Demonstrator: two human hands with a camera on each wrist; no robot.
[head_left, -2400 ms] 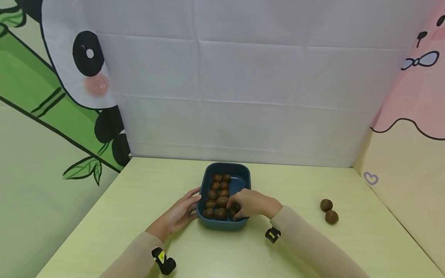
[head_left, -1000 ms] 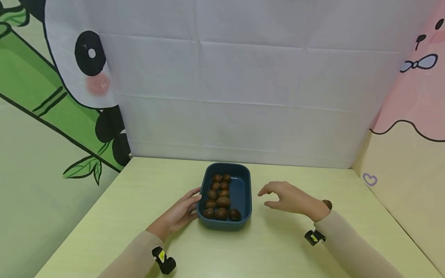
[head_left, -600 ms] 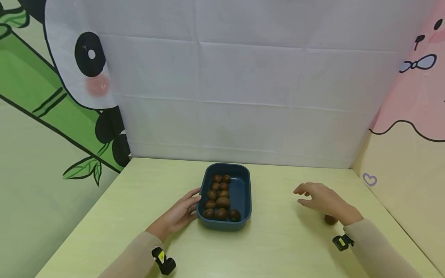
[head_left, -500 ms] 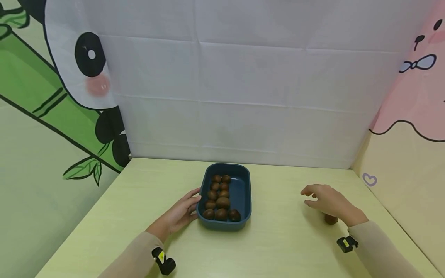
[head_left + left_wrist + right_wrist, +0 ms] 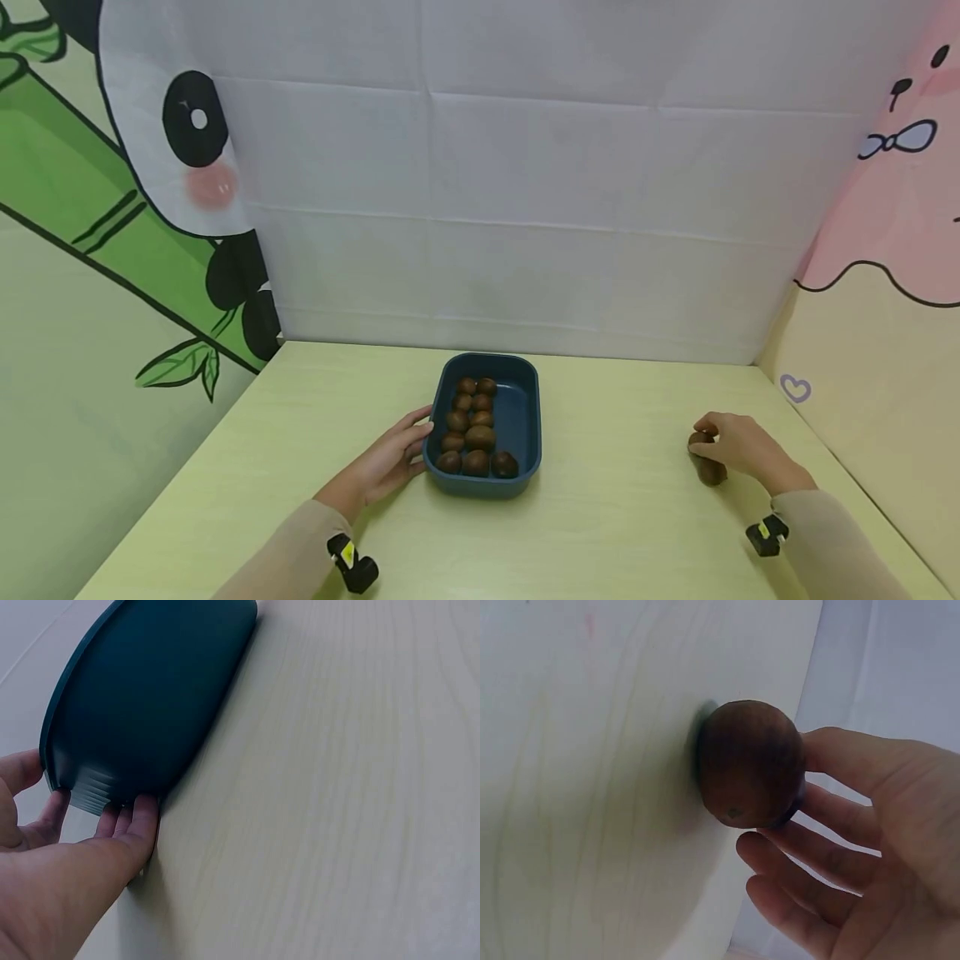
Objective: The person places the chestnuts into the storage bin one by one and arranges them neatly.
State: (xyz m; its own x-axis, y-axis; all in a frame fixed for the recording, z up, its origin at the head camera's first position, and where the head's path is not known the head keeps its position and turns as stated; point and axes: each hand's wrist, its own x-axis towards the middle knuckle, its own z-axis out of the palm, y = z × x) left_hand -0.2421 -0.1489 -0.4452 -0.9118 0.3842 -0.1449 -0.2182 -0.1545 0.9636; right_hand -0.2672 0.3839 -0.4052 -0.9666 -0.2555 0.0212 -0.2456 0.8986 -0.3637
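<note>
In the head view a dark blue box [image 5: 534,417] stands mid-table, with several round brown nuts [image 5: 479,438] inside. The left hand [image 5: 386,462] touches the box's left outer wall with its fingertips. The left wrist view has those fingers [image 5: 142,814] against the wall, with no finger inside the box. At the right, the right hand [image 5: 742,446] pinches a round brown nut [image 5: 699,442] between thumb and fingers. A second nut [image 5: 711,472] lies just nearer, close to it. In the right wrist view this nearer nut [image 5: 748,761] largely hides the pinched one.
The pale wooden table [image 5: 600,517] runs up to a white cloth [image 5: 525,167] hung at the back. Painted panels [image 5: 885,350] flank both sides. Each wrist bears a small black camera [image 5: 767,535].
The right hand let go of a nut in the box's near right corner, moved right across the table and took hold of another nut. Left hand and box stay put.
</note>
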